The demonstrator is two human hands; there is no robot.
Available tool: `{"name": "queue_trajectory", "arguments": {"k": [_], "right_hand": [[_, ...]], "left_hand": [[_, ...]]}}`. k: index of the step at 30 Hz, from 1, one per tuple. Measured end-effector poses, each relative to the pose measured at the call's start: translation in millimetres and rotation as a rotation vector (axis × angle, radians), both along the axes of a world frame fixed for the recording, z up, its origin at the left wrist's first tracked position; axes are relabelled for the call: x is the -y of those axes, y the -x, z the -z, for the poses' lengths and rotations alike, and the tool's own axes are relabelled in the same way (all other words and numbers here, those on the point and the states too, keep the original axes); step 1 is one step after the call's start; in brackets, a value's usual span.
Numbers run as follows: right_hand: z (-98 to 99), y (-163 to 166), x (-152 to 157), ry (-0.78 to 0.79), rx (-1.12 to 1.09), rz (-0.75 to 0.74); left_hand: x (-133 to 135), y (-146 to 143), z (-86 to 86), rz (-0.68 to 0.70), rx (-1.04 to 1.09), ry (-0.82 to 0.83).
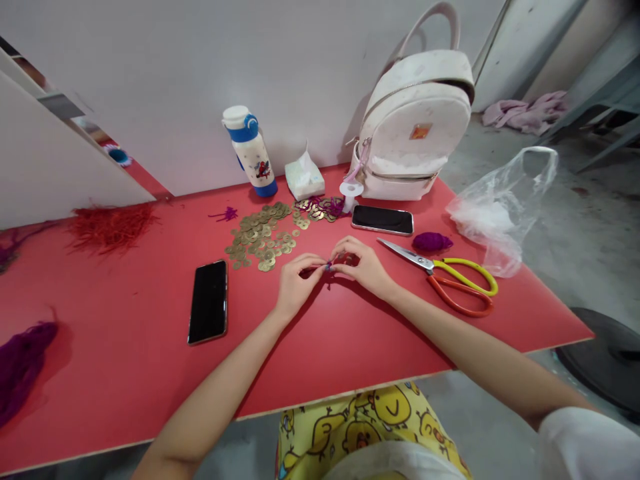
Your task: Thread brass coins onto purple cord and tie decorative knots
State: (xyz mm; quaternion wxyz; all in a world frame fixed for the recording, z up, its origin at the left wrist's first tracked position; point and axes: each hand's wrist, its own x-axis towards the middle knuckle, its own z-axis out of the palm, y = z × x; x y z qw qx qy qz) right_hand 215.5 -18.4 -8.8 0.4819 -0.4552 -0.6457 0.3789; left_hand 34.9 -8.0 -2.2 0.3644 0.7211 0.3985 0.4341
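My left hand (296, 283) and my right hand (361, 265) meet at the middle of the red table (350, 333). Both pinch a small purple thread piece (329, 266) between their fingertips; it is too small to make out in detail. Just beyond my hands lies a pile of several brass coins (261, 237). More coins tangled with purple thread (320, 207) lie further back. A ball of purple yarn (432, 241) and scissors (450, 277) with yellow and orange handles lie right of my right hand.
Two black phones lie on the table, one left (209, 301), one behind my hands (383, 219). At the back stand a bottle (250, 151), tissue pack (303, 176), white spool (351, 193) and white backpack (415, 120). A plastic bag (500, 207) sits right; red threads (113, 227) and purple tassels (23, 363) left.
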Motion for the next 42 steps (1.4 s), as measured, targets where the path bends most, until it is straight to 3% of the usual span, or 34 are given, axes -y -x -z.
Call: {"name": "queue_trajectory", "arguments": {"k": [15,24,35,42], "right_hand": [[-3.7,-3.5,-0.4,0.028,-0.039,-0.082],[-5.4,-1.5,-1.4,0.229,-0.31,-0.233],[-3.6,-4.1,-3.2,0.254,-0.371,-0.062],[-1.1,-0.5,1.7,0.145,-0.123,-0.182]], "left_hand": [[-3.2,2.2,3.7,0.084,0.066,0.142],[-4.3,4.1,1.2,0.17,0.119,0.222],[-5.6,3.5,2.2,0.005,0.205,0.282],[-8.3,3.8,3.7,-0.038,0.266,0.292]]}}
